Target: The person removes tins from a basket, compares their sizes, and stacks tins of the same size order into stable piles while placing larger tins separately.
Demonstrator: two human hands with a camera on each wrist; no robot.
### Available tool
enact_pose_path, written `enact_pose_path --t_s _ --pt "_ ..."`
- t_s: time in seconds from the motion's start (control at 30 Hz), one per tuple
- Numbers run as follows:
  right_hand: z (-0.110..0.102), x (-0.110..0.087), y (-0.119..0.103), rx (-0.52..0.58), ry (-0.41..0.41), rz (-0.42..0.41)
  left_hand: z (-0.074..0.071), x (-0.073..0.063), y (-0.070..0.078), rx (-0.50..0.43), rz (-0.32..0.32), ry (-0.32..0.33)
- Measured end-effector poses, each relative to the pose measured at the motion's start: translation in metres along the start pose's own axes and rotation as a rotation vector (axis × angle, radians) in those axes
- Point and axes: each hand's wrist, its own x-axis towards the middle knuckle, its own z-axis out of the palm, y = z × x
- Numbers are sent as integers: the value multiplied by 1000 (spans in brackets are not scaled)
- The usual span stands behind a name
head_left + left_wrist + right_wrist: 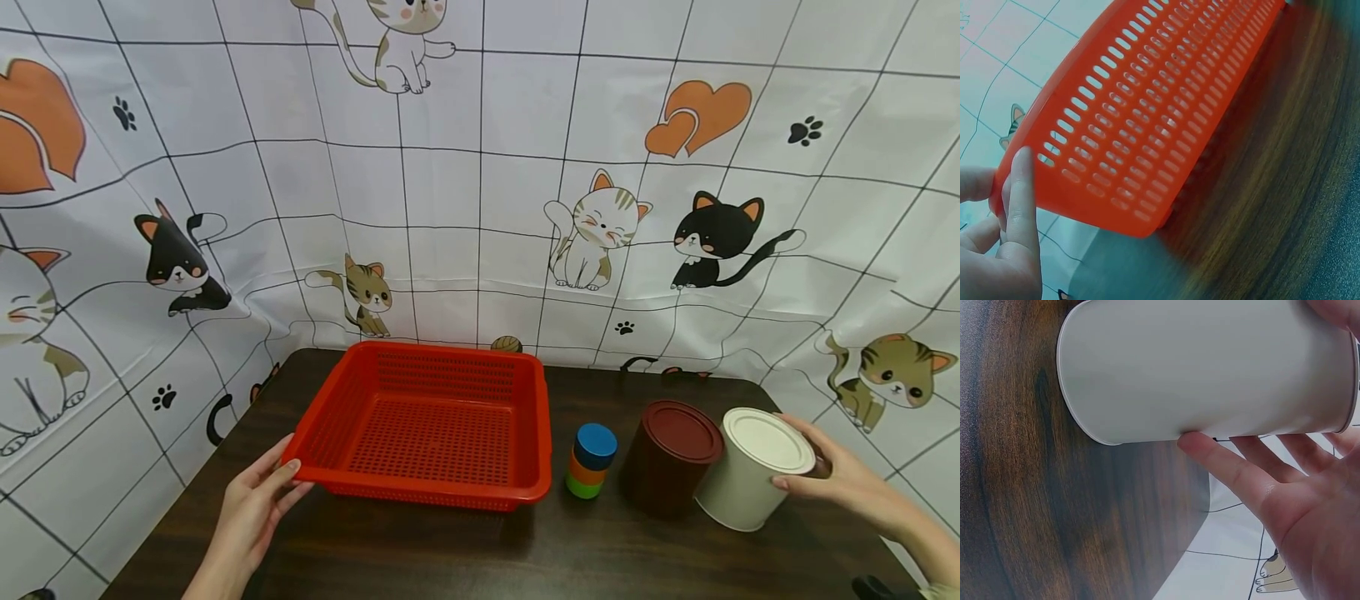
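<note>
A red plastic basket (442, 433) with slotted sides sits at the left of the dark table. My left hand (255, 504) pinches its near left corner, thumb over the rim and fingers beneath; the left wrist view shows a finger along the slotted wall (1129, 119). At the far right, my right hand (836, 475) holds a white lidded can (750, 487) from its right side, thumb at the front and fingers behind. In the right wrist view, fingertips (1197, 442) press on the can's smooth side.
A dark brown can (667, 467) with a maroon lid stands close left of the white one. Between it and the basket is a small blue, orange and green cylinder (591, 460). Behind the wood-grain table (420, 558) hangs a cat-patterned sheet (450, 250).
</note>
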Motion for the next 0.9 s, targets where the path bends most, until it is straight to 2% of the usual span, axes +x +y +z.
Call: enact_pose_path --t_s 0.2,0.43,0.6,0.67,0.77,0.83,0.9 --pt "1 0 2 5 -6 -9 0 0 0 5 -6 0" --pt "1 -2 0 6 -5 -10 -1 2 3 58 -48 0" --pt "2 -3 -1 -14 9 -25 -3 4 5 116 -44 -24" --pt "3 -3 -2 -74 33 -28 -5 5 7 189 -42 -39" --pt "2 -2 -7 -166 69 -35 -10 5 13 356 -34 -52" --pt "1 -1 -12 -236 113 -43 -13 4 20 494 6 -47" --pt "-1 0 -19 -248 150 -70 -14 2 30 652 66 -30"
